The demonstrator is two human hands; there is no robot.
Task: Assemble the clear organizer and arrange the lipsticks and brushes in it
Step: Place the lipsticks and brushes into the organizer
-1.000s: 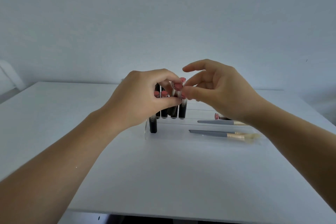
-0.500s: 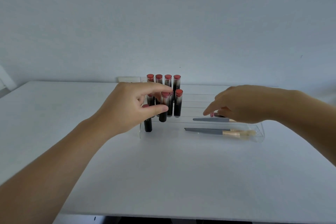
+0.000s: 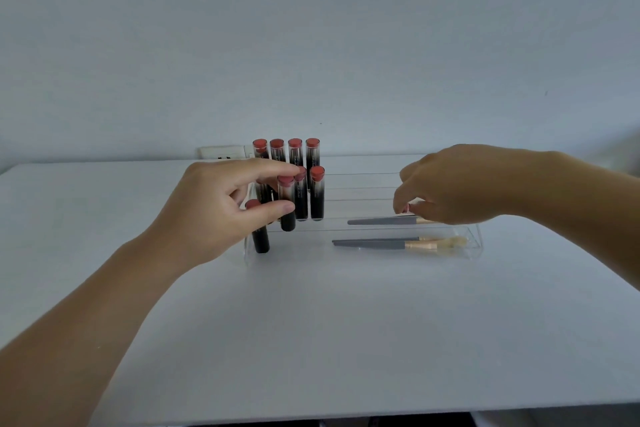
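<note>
Lipsticks now stand uncovered in the clear organizer; left hand pinches one, while right hand has dropped to pinch another beside the brushes.

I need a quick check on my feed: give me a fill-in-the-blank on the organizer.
The back row holds ____ lipsticks.
The left hand grips a ____.
Brushes lie toward the organizer's ____ end.
The organizer stands on a ____ table.

Missing: four; lipstick; right; white
</note>
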